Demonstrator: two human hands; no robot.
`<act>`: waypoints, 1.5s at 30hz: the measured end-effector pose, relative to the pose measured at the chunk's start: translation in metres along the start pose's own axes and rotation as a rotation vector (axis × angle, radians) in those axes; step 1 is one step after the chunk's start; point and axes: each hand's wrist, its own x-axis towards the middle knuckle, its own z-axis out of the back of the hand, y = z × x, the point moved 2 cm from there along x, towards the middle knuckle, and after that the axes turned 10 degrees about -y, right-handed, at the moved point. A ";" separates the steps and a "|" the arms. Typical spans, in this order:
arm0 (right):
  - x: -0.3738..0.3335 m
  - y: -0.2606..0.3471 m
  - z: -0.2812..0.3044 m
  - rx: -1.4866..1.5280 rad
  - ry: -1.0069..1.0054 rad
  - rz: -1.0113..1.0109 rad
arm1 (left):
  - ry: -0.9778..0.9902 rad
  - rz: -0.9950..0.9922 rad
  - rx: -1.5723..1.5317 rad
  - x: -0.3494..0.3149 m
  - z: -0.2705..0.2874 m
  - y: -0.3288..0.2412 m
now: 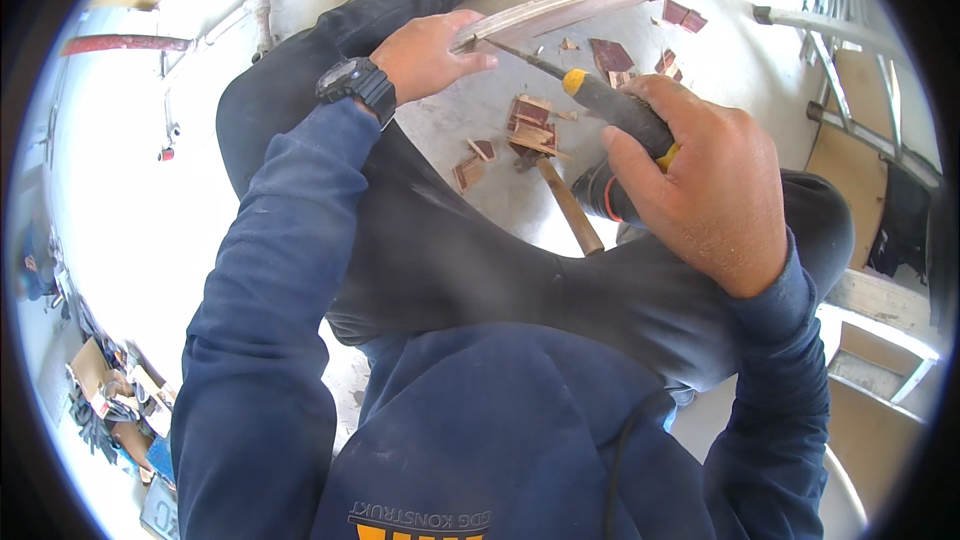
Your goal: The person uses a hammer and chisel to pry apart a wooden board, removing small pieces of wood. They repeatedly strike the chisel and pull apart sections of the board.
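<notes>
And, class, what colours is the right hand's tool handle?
The tool handle: dark grey and yellow, clearest in the head view.

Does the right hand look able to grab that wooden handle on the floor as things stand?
Probably not without freeing itself first: the right hand is wrapped around a yellow-and-black tool. Otherwise the way looks fairly free, as nothing seems to lie across the middle of the wooden handle.

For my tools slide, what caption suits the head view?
Left hand gripping a wooden board, right hand holding a yellow-and-black tool at the board's end, wood pieces on the floor.
</notes>
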 end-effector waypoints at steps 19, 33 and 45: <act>0.084 0.009 0.027 0.173 -0.035 0.349 | -0.130 -0.028 -0.487 -0.004 0.028 -0.013; 0.102 0.011 0.010 0.377 -0.089 0.428 | -0.140 -0.025 -0.369 -0.008 0.031 -0.014; 0.092 0.013 0.000 0.300 -0.203 0.462 | -0.126 0.017 -0.377 -0.011 0.031 -0.016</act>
